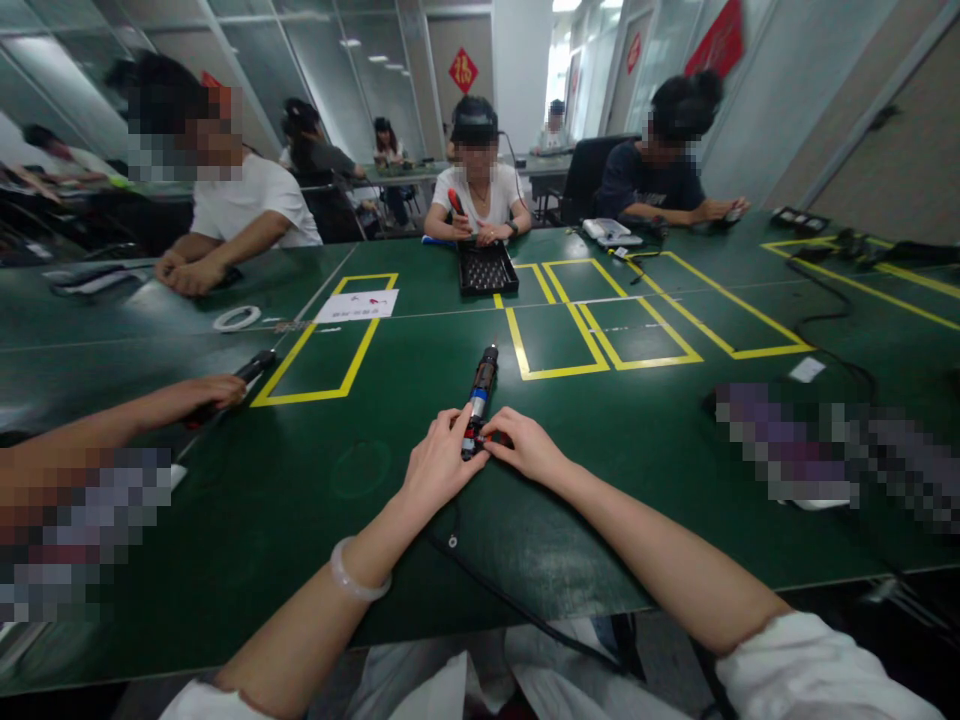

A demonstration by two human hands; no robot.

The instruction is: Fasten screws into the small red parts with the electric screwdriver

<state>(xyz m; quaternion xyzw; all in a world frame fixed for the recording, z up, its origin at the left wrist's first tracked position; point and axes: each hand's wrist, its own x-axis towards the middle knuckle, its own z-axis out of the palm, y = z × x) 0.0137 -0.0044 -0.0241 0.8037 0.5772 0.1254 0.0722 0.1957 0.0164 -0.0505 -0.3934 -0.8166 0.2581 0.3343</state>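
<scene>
An electric screwdriver (486, 372) lies on the green table, its thin bit pointing away from me and a blue ring around its body. My left hand (442, 458) is closed round the rear part of the tool from the left side. At the same rear end, my right hand (529, 446) pinches a small red and black part (496, 438); whether it belongs to the screwdriver cannot be made out. A black cord (517, 602) trails from below my hands toward the table's front edge.
Yellow tape outlines (555, 374) mark the table (300, 530). Across from me a person (480, 190) sits behind a black tray (487, 272) of small parts. At left, a co-worker's hand (217, 393) holds a dark tool. A paper sheet (358, 305) and a white ring (236, 318) lie beyond it.
</scene>
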